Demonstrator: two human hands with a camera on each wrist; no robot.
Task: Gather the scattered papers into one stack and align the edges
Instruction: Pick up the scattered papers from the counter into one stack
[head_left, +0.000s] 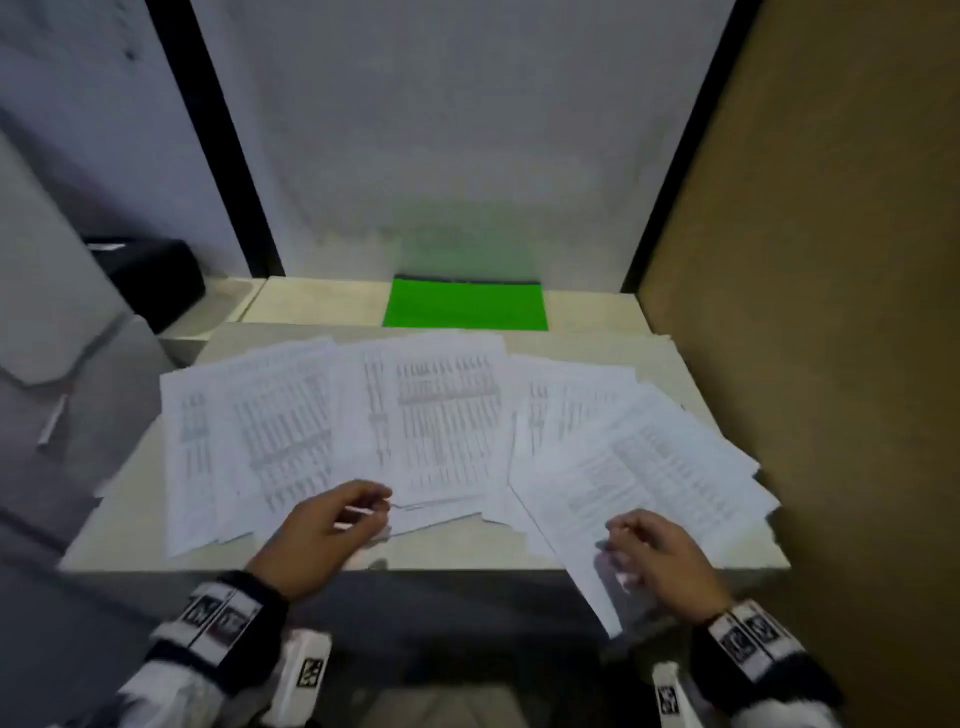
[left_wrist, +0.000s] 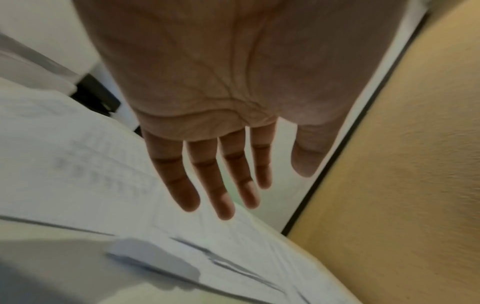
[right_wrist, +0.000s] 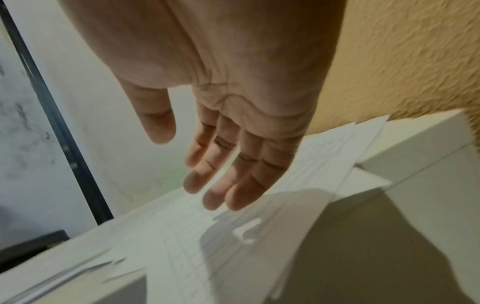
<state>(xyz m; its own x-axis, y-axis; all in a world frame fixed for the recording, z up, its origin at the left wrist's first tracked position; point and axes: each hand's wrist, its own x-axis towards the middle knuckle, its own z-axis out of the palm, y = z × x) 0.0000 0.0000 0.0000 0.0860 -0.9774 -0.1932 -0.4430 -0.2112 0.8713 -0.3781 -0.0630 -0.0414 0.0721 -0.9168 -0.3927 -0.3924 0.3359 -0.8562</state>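
papers: printed white sheets (head_left: 441, 415) fanned loose across the table (head_left: 727, 556), overlapping, edges not lined up; spread runs from the left edge to the right edge, most of it on the near half
overhang: the rightmost sheets (right_wrist: 233, 246) stick out past the near edge close to the near right corner
left hand: left hand (head_left: 322, 530) over the near edge around the middle, above the bottom ends of the centre sheets; the left wrist view shows the palm (left_wrist: 221, 82) with fingers (left_wrist: 182, 185) straight and a little spread, nothing held; contact with the paper cannot be told
right hand: right hand (head_left: 660, 556) over the overhanging sheets near the near right corner; the right wrist view shows its fingers (right_wrist: 244, 185) loosely extended, thumb apart, nothing in its grasp; fingertips just above or on the paper, unclear which
green folder: green folder (head_left: 465, 306) flat at the far edge, centre, clear of the sheets
black object: dark box shape (head_left: 156, 280) off the far left corner, blurry
side wall: tan panel (head_left: 831, 312) along the right edge
wrists: marker bands (head_left: 218, 618) on both
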